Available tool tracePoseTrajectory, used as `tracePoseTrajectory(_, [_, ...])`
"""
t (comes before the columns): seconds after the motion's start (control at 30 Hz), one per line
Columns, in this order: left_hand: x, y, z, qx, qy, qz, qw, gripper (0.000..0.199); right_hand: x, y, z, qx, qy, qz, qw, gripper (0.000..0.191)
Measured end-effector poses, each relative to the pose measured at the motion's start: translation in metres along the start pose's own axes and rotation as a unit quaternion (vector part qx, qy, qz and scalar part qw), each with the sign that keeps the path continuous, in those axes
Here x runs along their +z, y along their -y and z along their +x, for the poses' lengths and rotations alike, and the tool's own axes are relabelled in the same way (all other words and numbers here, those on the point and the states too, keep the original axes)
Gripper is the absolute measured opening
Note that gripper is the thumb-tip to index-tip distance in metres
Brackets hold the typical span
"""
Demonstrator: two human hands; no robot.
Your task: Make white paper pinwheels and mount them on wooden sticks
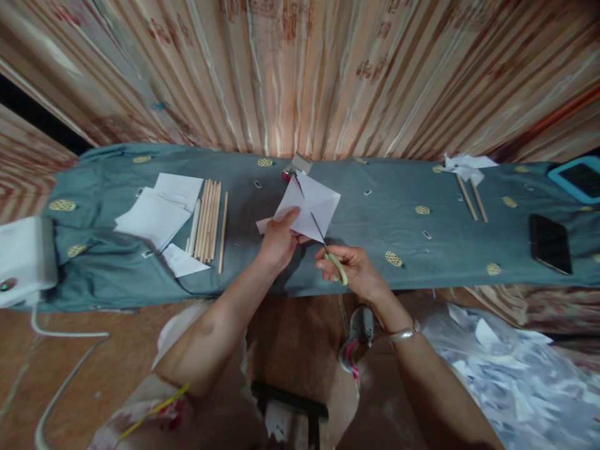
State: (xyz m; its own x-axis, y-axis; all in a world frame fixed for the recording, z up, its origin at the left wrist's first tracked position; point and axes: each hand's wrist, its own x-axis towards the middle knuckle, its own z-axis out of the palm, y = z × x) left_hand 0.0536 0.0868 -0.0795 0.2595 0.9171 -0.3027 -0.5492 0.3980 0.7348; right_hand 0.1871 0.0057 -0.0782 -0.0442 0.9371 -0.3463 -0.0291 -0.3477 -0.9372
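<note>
My left hand (280,240) grips a square white sheet of paper (316,199) by its near left side, thumb on top. The paper is held up over the cloth and has a slit near its far corner. In my right hand (349,265) is a pair of scissors (336,265) with light green handles. One dark blade lies over the paper's right part near its lower edge; the other blade is hidden. Just beyond the paper sits a small red and metal object (287,174), partly covered, whose kind I cannot make out.
On the left lie white paper squares (152,215) and several wooden sticks (209,219). Two sticks with folded paper pinwheels (466,167), a black phone (550,244) and a blue-framed device (579,178) are on the right. A clear bag of white paper pieces (506,369) stands below.
</note>
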Motion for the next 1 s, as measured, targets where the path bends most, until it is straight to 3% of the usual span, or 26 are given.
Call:
tracePoseTrajectory(0.47, [-0.002,-0.003,0.002,0.014,-0.016,0.012,1.000,0.017,-0.001,0.000,-0.003,0.013,0.020,-0.004,1.000,0.046])
tracePoseTrajectory(0.73, [-0.006,-0.015,0.010,0.030,-0.020,-0.021,0.999,0.021,-0.017,-0.004,-0.011,0.053,0.108,-0.019,0.993,0.045])
tracePoseTrajectory(1.0, [-0.008,-0.017,0.014,0.022,-0.027,-0.011,0.999,0.021,-0.040,0.006,-0.021,0.045,0.105,-0.055,0.992,0.044])
